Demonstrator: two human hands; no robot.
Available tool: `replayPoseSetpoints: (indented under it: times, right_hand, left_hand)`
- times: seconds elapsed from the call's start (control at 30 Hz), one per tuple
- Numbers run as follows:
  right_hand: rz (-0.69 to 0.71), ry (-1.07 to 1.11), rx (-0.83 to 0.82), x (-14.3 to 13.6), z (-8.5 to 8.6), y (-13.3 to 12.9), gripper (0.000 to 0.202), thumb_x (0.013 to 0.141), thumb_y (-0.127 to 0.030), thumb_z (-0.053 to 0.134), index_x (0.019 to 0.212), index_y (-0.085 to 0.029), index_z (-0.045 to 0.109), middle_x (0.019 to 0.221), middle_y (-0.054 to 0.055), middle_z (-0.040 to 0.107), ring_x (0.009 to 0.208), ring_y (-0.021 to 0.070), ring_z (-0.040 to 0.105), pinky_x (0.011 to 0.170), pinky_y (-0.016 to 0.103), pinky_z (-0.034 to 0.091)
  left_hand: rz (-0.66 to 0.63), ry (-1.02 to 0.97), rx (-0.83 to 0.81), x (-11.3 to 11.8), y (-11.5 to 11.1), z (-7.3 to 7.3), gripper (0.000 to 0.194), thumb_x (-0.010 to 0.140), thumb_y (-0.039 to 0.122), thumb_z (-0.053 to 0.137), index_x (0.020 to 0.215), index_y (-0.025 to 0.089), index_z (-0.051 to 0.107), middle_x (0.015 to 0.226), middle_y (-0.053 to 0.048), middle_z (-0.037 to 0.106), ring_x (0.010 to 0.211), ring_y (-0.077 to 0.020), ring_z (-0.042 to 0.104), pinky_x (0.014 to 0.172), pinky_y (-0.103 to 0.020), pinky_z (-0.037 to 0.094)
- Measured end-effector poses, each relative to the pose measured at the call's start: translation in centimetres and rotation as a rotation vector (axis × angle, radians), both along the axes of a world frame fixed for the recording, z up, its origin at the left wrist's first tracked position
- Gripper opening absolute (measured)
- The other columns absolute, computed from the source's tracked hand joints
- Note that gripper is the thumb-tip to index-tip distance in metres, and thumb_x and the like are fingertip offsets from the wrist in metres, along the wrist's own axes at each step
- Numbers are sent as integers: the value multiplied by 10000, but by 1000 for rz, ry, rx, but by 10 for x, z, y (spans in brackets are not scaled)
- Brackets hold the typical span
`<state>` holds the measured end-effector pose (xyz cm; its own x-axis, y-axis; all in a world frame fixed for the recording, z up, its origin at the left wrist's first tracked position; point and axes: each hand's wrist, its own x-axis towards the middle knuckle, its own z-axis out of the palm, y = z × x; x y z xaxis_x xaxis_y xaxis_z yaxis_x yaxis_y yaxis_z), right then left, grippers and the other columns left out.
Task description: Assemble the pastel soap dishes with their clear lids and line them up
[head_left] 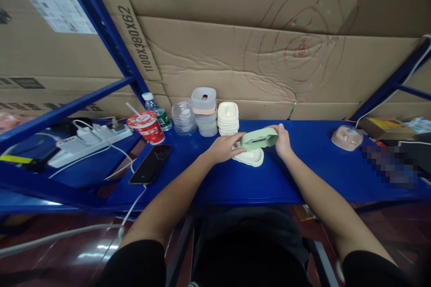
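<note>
Power strip, white and loaded with plugs, at the left beyond a blue metal upright. Next, on the blue surface, a dark phone, face up and angled, with a white cable running down past its near end. Just behind the phone, a red patterned cup with a pale straw, and close behind that, a clear bottle with a white cap and green label. Then three stacks side by side near the cardboard backing: clear pieces, rounded square pieces in grey, peach and green, and cream pieces.

In front, fingers of the left hand closed on the left end of a light green hollow piece, thumb along the lower edge. Piece raised and tilted above a single cream piece on the surface. At the opposite end, fingers of the right hand also gripping the green piece. Farther right, well apart, a pinkish rounded container; beyond it, an open cardboard box with yellow inside.
</note>
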<state>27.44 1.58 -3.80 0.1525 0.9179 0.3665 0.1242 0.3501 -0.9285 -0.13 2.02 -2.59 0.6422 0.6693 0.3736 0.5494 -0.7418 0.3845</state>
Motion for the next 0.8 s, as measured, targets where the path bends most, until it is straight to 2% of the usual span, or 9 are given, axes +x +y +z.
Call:
replayPoseSetpoints:
  times: [0.07,0.13,0.23,0.3,0.4,0.5,0.63,0.7,0.8]
  right_hand:
    - [-51,19,-6,3,-3,4,862,888,-969,322,860,-224,755,520,36,655,393,211,606,333,315,442]
    - [-105,39,-25,6,-5,7,865,871,-986,336,854,-223,743,516,28,651,374,206,592,309,309,423]
    - [-165,73,-76,5,-7,9,822,863,-971,422,848,-213,740,546,29,669,360,197,578,279,306,399]
    - [-158,104,-108,4,-7,9,778,874,-939,474,861,-207,740,563,30,675,368,193,580,273,300,388]
    - [-86,157,-141,1,-6,9,719,882,-894,537,903,-203,735,552,14,650,370,182,566,281,291,384]
    - [28,201,-132,-1,-6,9,714,899,-871,529,1053,-201,722,609,9,670,402,183,590,325,299,445]
    - [135,136,-72,1,-5,9,796,902,-879,489,1348,-233,624,1010,80,783,556,186,704,486,341,589]
    - [148,-19,-27,3,-3,7,768,891,-821,598,1418,-262,592,1174,101,769,649,186,734,600,366,631]
    - [222,-383,43,6,0,-1,710,871,-717,733,1416,-274,633,1241,118,755,880,247,759,828,467,652]
  left_hand:
    - [-3,9,36,3,-2,-3,771,981,581,668,1622,229,423,1225,-106,780,1074,-288,775,946,-441,614]
    - [-36,12,104,5,-4,-4,825,992,594,662,1663,225,353,1372,-143,726,1181,-296,748,1005,-449,607]
    - [-124,33,231,5,-5,-3,773,1007,600,644,1646,250,386,1629,-178,525,1407,-308,620,1100,-460,575]
    - [-151,55,294,4,-5,-1,682,1020,592,625,1595,263,466,1690,-175,444,1481,-315,550,1120,-477,566]
    - [-138,52,331,3,-4,2,583,1020,595,620,1486,247,584,1653,-175,495,1459,-303,573,1103,-473,572]
    - [-93,46,346,1,-1,4,499,1006,595,645,1341,227,687,1566,-168,597,1391,-294,630,1067,-462,572]
    - [56,-32,403,-13,8,15,418,958,605,715,1138,231,763,1452,-152,695,1277,-305,697,1057,-481,536]
    - [201,-161,472,-28,16,26,417,917,609,762,1098,234,766,1412,-149,719,1235,-318,711,1063,-491,519]
    - [464,-412,579,-53,35,45,449,884,591,793,1140,227,736,1355,-130,745,1246,-325,699,1112,-501,486]
